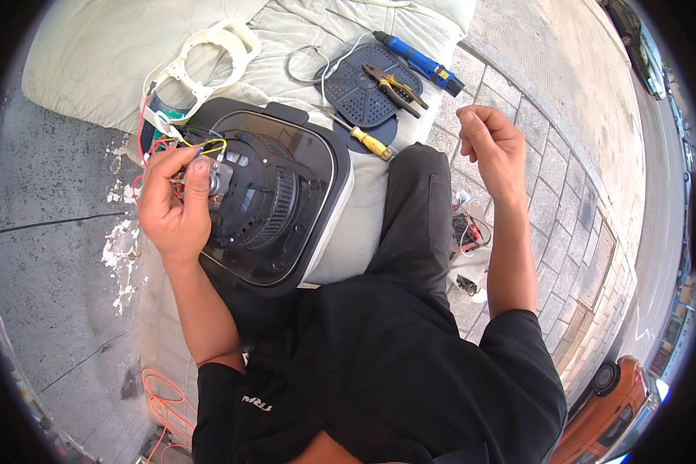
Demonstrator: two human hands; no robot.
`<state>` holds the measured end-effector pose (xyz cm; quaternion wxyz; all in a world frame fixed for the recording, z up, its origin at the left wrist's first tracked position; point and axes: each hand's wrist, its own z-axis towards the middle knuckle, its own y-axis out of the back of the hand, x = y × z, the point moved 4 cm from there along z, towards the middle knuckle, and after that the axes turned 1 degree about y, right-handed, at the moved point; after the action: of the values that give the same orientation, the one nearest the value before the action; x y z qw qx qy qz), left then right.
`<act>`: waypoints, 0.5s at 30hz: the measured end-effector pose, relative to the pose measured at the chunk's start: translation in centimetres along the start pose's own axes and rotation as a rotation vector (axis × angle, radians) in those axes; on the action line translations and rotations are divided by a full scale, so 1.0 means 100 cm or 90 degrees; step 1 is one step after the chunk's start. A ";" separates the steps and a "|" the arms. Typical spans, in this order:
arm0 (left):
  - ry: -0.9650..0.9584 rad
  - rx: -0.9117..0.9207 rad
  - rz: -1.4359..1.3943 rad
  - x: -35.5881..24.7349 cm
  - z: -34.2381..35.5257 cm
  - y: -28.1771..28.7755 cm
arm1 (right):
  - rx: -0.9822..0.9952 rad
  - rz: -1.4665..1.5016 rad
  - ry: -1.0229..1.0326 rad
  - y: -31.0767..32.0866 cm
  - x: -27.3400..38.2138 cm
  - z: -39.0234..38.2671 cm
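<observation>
My left hand [170, 209] is closed, with thumb and forefinger pinched on a thin wire [213, 144] in yellow and blue. It is over the left side of an opened appliance [290, 267] with a dark, squarish housing and a round finned part [278, 205]. A small metal motor-like part [221, 179] shows beside my thumb; red wires [144, 116] run behind my fingers. My right hand [493, 151] is raised over the paving, thumb and fingers pressed together. Whatever it may hold is too small to make out.
On the pale padded cover [294, 35] lie a white plastic frame [201, 66], a perforated dark plate [356, 89], pliers [394, 89], a blue cylindrical power screwdriver [417, 62] and a yellow-handled screwdriver [370, 144]. A green circuit board [162, 108] sits left. An orange cable [166, 398] coils on the floor.
</observation>
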<state>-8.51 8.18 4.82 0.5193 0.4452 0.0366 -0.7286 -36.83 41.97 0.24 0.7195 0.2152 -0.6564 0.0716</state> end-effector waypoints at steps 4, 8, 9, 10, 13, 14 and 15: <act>0.045 -0.018 -0.011 0.017 -0.015 0.014 | 0.266 0.232 0.410 0.024 0.096 -0.051; 0.107 -0.009 -0.035 0.035 -0.014 0.011 | 0.648 0.439 0.584 0.051 0.143 -0.077; 0.114 -0.012 -0.035 0.034 -0.006 0.003 | 0.685 0.433 0.593 0.065 0.148 -0.083; 0.118 -0.020 -0.009 0.034 -0.015 0.017 | 0.736 0.446 0.606 0.070 0.142 -0.090; 0.112 -0.026 -0.010 0.038 -0.013 0.022 | 0.787 0.404 0.621 0.112 0.145 -0.113; 0.114 -0.021 -0.012 0.036 -0.008 0.017 | 0.784 0.386 0.628 0.127 0.146 -0.116; 0.130 -0.004 -0.031 0.044 0.001 -0.008 | 0.766 0.345 0.617 0.145 0.150 -0.126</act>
<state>-9.46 5.32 1.51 0.4961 0.5145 0.1023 -0.6919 -29.02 57.40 17.42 0.6425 0.3433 -0.1512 0.6682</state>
